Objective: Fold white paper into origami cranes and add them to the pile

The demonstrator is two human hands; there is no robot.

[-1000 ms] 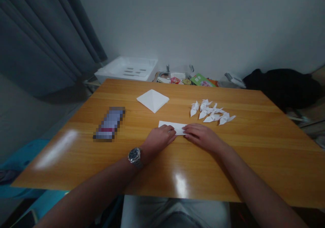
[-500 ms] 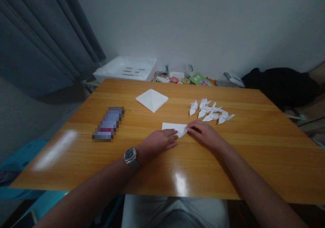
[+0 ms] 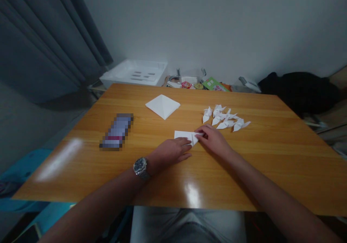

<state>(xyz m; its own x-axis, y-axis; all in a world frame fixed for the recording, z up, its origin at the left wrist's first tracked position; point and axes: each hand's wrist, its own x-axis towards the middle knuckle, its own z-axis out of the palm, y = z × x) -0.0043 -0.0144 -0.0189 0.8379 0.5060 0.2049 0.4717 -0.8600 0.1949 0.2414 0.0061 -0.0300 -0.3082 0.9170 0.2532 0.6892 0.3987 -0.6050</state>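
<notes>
A folded strip of white paper (image 3: 185, 135) lies on the wooden table (image 3: 260, 163) in front of me. My left hand (image 3: 170, 152), with a watch on its wrist, lies flat with its fingertips pressing the paper's near edge. My right hand (image 3: 214, 139) pinches the paper's right end and folds that corner over toward the left. Both hands touch the same sheet.
Several small folded white paper cranes (image 3: 223, 117) lie in a cluster behind my right hand. A square stack of white paper (image 3: 162, 105) sits farther back. A blurred flat object (image 3: 117, 131) lies at the left. Behind the table stand a white tray (image 3: 135, 73), clutter and dark cloth (image 3: 298, 91).
The paper strip has shifted slightly right and my right hand has lifted its right end and folded it over leftward. My left hand slid toward the near edge and keeps the sheet down.
</notes>
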